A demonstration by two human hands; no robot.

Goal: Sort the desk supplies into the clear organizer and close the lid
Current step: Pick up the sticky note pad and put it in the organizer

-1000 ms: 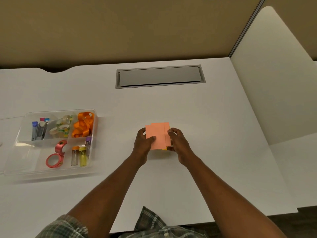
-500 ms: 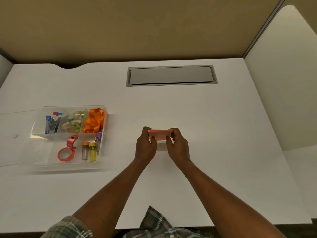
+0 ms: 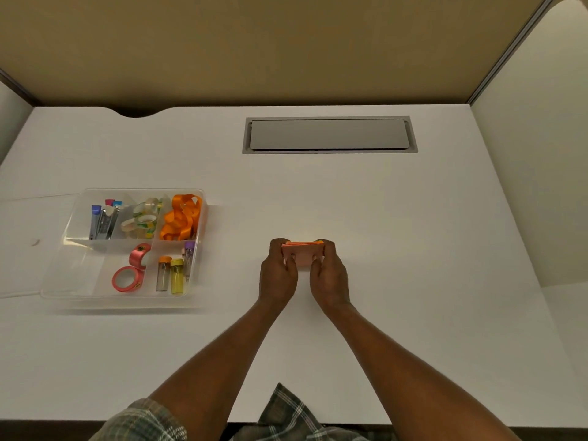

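A stack of orange-pink sticky notes (image 3: 304, 253) stands on edge on the white desk, pinched from both sides. My left hand (image 3: 277, 275) grips its left end and my right hand (image 3: 329, 276) its right end. The clear organizer (image 3: 63, 275) sits at the left, lid open and lying flat to its left. Its compartments hold staple boxes (image 3: 103, 219), clear tape rolls (image 3: 143, 218), orange ribbon (image 3: 181, 218), pink tape rolls (image 3: 129, 275) and small vials (image 3: 173, 273). The front-left compartment holds nothing.
A grey cable hatch (image 3: 329, 134) is set into the desk (image 3: 413, 249) at the back. Tan partition panels close off the back and a white panel (image 3: 541, 154) stands at the right. The desk's front edge runs just above my plaid sleeves.
The notes went from lying flat and fanned between my hands to squared up and stood on edge. The view has shifted so the organizer sits further right in frame.
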